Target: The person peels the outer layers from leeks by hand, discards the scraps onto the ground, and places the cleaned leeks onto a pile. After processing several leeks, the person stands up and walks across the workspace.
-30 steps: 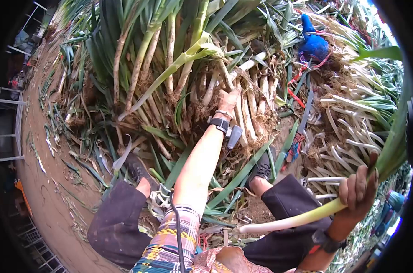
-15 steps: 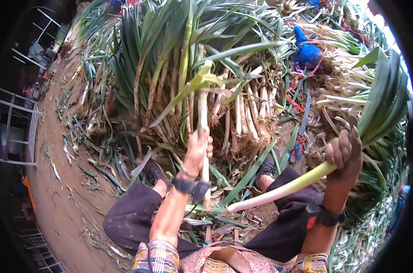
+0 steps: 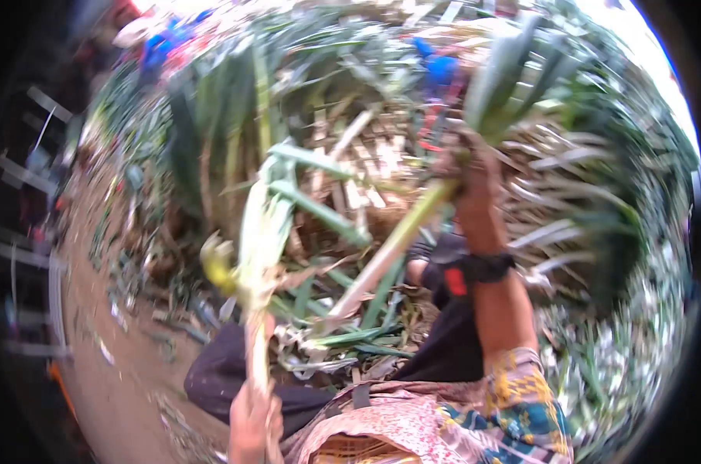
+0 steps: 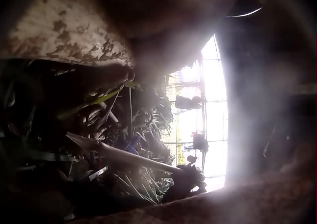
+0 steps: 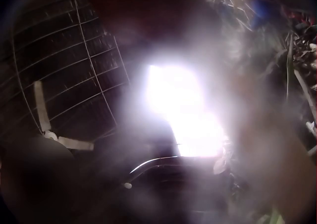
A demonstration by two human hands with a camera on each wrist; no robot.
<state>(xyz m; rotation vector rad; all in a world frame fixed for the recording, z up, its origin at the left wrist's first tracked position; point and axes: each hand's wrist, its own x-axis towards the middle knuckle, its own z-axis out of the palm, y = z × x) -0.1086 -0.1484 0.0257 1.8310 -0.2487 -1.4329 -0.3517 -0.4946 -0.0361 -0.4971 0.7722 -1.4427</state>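
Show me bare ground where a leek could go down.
Brown ground between the white rack and left trouser leg, with scraps near the leg. Crowded: leaf scraps between the legs, upright leeks ahead, pale stalks rightward.

From here I'm seeing someone who is wearing a plaid sleeve (image 3: 527, 398) on the right arm, its yellow, teal, white and dark checks blurring a little. A black wristband (image 3: 488, 268) is circling the right wrist, a bright red patch (image 3: 455, 282) showing beside it. A mottled pink-red garment (image 3: 350, 428) is covering the lap above dark trousers (image 3: 447, 340)
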